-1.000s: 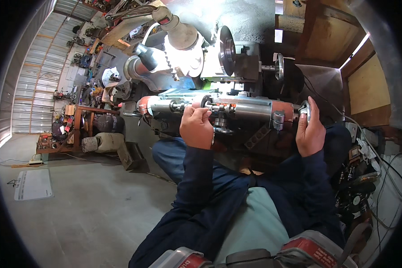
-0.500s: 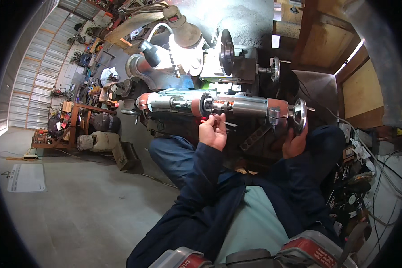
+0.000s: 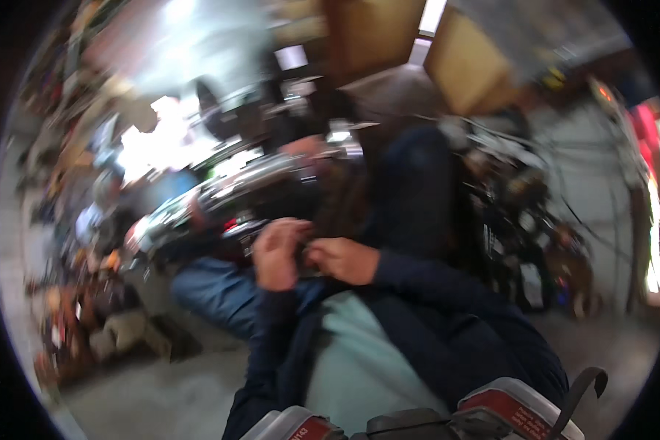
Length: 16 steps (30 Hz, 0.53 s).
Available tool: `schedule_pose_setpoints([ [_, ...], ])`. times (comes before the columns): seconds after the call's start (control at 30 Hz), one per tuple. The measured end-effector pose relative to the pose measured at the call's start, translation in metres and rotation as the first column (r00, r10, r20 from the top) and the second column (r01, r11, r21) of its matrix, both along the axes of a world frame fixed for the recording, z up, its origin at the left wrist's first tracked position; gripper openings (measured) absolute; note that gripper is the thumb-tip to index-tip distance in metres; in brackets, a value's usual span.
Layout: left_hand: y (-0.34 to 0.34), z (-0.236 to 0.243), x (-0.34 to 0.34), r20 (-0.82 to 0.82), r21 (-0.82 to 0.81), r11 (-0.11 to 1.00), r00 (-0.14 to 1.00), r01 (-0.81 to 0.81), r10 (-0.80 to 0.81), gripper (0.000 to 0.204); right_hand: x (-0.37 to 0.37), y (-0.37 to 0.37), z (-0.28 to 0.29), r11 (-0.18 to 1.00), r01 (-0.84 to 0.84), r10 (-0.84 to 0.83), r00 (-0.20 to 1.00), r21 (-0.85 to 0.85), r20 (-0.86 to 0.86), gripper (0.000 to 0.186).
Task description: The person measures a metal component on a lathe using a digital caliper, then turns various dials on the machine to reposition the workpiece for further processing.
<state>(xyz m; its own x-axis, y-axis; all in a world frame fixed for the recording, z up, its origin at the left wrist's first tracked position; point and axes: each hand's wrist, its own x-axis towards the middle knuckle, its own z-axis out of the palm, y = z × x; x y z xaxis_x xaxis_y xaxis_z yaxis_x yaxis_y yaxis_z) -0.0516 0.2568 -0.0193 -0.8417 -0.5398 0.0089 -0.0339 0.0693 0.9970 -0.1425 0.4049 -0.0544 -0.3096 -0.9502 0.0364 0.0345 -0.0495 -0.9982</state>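
My left hand (image 3: 277,253) and my right hand (image 3: 345,260) meet above my lap, close in front of the lathe-like machine (image 3: 253,176). The right fingers are closed in a pinch toward the left palm. My left fingers are bent over toward the right hand. A small dark patch shows between the hands; blur and the fingers hide what it is. Neither hand touches the machine, whose long shiny metal body slants up to the right, with a reddish part (image 3: 303,145) near its right end.
A bright glare (image 3: 165,139) covers the machine's far side. To the right lies a cluttered heap of dark tools and parts (image 3: 521,220) with cables by the wall. Wooden panels (image 3: 367,37) stand behind. At the left is a rack (image 3: 66,323) of mixed items.
The view has swung to the right and blurred. My left hand has come away from the machine's middle, and my right hand has left the handwheel. Both are now together above my lap.
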Motion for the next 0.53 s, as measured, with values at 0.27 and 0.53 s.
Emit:
schedule_pose_setpoints([
  [0.27, -0.1, -0.065, 0.016, 0.019, 0.723, 0.597, 0.874, -0.347, 0.485, 0.034, -0.137, 0.16, 0.026, 0.197, 0.975, -0.939, 0.218, 0.103, -0.267, 0.021],
  [0.53, -0.145, -0.093, 0.04, -0.03, 0.771, 0.581, 0.898, -0.259, 0.44, 0.023, -0.191, 0.289, -0.111, -0.061, 0.944, -0.329, 0.288, 0.325, -0.899, 0.026],
])
